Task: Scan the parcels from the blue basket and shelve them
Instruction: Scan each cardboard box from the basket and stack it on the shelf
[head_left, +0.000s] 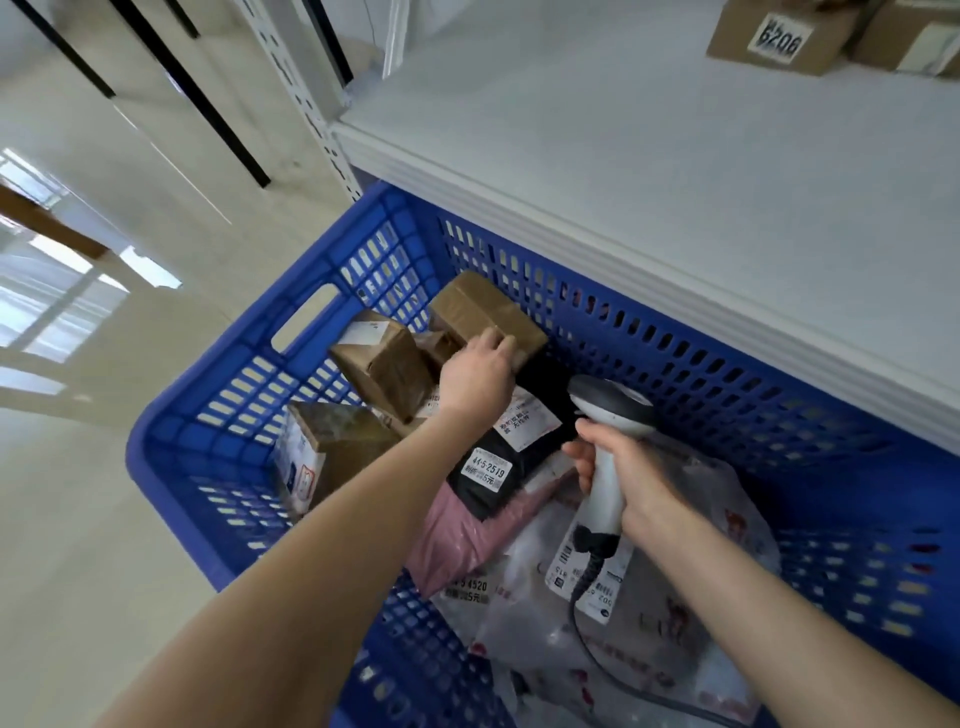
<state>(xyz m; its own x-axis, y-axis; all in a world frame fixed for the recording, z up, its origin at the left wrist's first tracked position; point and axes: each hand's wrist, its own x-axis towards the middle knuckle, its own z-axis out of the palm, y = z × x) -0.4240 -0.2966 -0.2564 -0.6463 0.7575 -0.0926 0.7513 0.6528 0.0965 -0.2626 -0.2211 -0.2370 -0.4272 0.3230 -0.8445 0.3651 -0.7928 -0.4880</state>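
Head view: the blue basket (156, 467) is sitting on the floor under the front lip of a white metal shelf (675, 182), with parcels piled loosely inside it. The left hand (475, 376) is reaching toward twelve o'clock, its fingers curling over the near edge of a brown taped box (483, 312) leaning on the far wall; the thumb is hidden. The right hand (623, 478) is gripping the handle of a corded barcode scanner (610, 410), head pointing toward eleven o'clock over a black mailer bag (511, 457).

The step looks like picking the next parcel. It would be wise to lift the box clear of the smaller brown parcel (384, 364) at its nine o'clock and turn it until a barcode is facing the scanner, since no label is showing on its visible faces. The scanner cable is trailing across a clear plastic bag (675, 623) at five o'clock and could snag.

The black mailer's white label is reading "44-5-2519" with "5元" beneath. A pink mailer (457, 540) under it is showing "4520" and "5元". At one o'clock on the shelf, a cardboard box (779, 36) is carrying "6206".
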